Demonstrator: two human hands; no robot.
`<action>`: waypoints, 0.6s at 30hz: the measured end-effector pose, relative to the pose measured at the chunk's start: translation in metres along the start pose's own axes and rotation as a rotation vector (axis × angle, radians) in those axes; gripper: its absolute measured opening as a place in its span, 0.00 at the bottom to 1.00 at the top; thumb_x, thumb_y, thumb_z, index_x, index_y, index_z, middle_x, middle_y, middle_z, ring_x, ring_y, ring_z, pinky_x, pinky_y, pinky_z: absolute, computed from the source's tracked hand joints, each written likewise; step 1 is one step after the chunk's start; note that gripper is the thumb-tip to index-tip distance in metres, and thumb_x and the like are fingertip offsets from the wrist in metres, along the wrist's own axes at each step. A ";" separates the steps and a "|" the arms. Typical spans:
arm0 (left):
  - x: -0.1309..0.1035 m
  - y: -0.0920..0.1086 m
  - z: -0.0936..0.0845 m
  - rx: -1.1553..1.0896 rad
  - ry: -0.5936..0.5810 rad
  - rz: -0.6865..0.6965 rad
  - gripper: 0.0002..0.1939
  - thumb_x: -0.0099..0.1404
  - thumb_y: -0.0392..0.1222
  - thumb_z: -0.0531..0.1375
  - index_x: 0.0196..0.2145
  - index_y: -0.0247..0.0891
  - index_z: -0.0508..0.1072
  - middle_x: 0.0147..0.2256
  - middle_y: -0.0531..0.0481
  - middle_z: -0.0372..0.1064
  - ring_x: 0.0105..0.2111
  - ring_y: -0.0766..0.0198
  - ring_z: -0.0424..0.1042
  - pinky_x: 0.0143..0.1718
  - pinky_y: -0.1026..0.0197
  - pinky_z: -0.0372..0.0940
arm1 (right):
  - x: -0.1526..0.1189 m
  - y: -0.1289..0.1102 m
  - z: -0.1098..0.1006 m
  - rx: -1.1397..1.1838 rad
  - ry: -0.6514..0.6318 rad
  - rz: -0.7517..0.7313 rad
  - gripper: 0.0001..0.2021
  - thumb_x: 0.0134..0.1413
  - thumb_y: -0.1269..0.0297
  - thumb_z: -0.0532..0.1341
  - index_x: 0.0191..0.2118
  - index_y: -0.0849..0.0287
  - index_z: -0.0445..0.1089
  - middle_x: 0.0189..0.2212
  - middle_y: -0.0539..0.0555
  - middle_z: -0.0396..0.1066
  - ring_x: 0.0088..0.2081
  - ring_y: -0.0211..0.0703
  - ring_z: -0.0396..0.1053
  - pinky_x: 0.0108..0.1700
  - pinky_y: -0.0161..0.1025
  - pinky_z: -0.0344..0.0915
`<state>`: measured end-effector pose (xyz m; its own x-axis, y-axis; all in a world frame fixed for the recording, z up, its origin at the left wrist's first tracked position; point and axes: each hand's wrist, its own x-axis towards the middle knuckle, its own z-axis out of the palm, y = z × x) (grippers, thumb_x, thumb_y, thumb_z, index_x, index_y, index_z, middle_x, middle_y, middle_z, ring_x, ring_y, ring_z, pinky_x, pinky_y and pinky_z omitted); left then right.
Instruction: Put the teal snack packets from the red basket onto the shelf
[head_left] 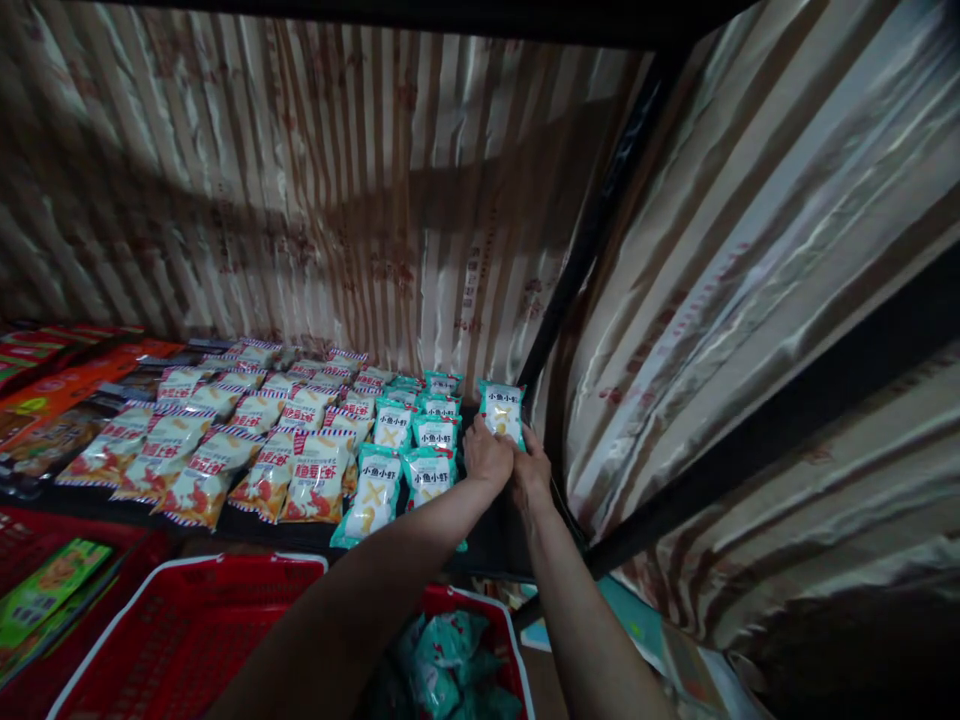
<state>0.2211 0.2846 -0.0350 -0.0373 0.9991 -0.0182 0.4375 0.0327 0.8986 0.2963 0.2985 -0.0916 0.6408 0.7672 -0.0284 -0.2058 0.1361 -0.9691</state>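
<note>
A teal snack bag [502, 408] stands at the right end of the dark shelf, near the corner post. My left hand [487, 455] is closed at its lower left edge, and my right hand [532, 468] is closed at its lower right. The fingertips are partly hidden by the bag and the hands. Several matching teal bags [371, 495] stand in rows just left of my left hand. Farther left are rows of orange and white snack bags [319, 480]. More teal bags [446, 650] lie in a red basket below my forearms.
An orange package [75, 380] and other packs lie at the shelf's far left. Below the shelf sit a red basket with a white rim [187, 630] and green packs [52, 590]. A dark post [585, 250] rises at the right, before striped sheeting [337, 180].
</note>
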 end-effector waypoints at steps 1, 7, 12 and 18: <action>0.006 -0.001 0.003 0.006 0.009 0.002 0.28 0.62 0.37 0.51 0.59 0.28 0.57 0.54 0.32 0.62 0.56 0.49 0.61 0.57 0.54 0.54 | 0.005 0.001 0.003 -0.007 -0.010 0.004 0.38 0.31 0.62 0.67 0.56 0.58 0.66 0.36 0.54 0.77 0.35 0.45 0.74 0.38 0.40 0.71; 0.030 -0.005 0.019 0.014 0.053 -0.021 0.27 0.62 0.36 0.50 0.58 0.29 0.58 0.53 0.30 0.63 0.54 0.47 0.62 0.56 0.51 0.54 | 0.028 0.009 0.016 -0.055 -0.008 0.027 0.39 0.30 0.62 0.68 0.56 0.61 0.66 0.32 0.54 0.78 0.32 0.46 0.74 0.36 0.40 0.71; 0.044 -0.009 0.027 -0.021 0.056 -0.039 0.28 0.62 0.36 0.50 0.59 0.24 0.57 0.53 0.27 0.61 0.55 0.42 0.60 0.56 0.49 0.53 | 0.043 0.018 0.020 -0.095 -0.037 0.020 0.39 0.29 0.59 0.68 0.55 0.62 0.67 0.31 0.54 0.77 0.33 0.49 0.73 0.36 0.41 0.70; 0.059 -0.022 0.036 -0.038 0.039 -0.037 0.26 0.63 0.36 0.49 0.57 0.22 0.59 0.54 0.24 0.59 0.56 0.40 0.59 0.56 0.47 0.52 | 0.053 0.028 0.022 -0.175 -0.050 -0.003 0.43 0.26 0.55 0.69 0.55 0.69 0.66 0.36 0.59 0.76 0.38 0.52 0.72 0.40 0.42 0.69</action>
<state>0.2419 0.3442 -0.0712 -0.0884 0.9955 -0.0347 0.4010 0.0674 0.9136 0.3080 0.3564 -0.1147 0.6029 0.7976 -0.0175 -0.0692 0.0304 -0.9971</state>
